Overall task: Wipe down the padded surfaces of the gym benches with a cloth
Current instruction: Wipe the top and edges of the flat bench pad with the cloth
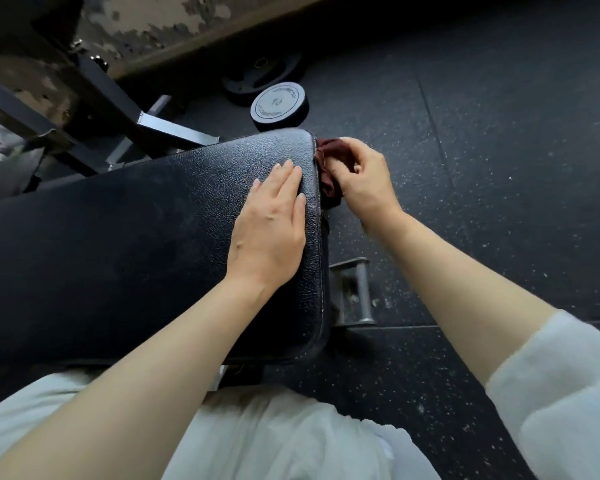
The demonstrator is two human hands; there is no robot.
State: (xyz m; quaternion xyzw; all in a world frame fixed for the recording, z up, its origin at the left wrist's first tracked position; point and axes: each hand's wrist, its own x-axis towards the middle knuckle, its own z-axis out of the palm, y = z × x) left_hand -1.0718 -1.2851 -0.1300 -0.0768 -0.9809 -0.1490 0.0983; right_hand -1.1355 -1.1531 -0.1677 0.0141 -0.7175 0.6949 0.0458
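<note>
Overhead, left hand [269, 223] lies flat on the black padded surface [118, 244]; right hand [359, 174] has its grip bunched around a dark red cloth [328, 168] at the pad's end.

Ahead of you lies a dark rubber floor [482, 133] flecked with pale specks, its tile seams showing as thin lines. A round black dumbbell head [279, 107] with embossed lettering sits on it, and just behind that a flat weight plate [260, 76] lies near the base of the wall [160, 22], whose paint is peeling in patches. To your left stands a dark steel frame [94, 88] with a bare metal crossbar [174, 131]. Lower down, a small metal roller bracket [352, 292] rests on the floor.
</note>
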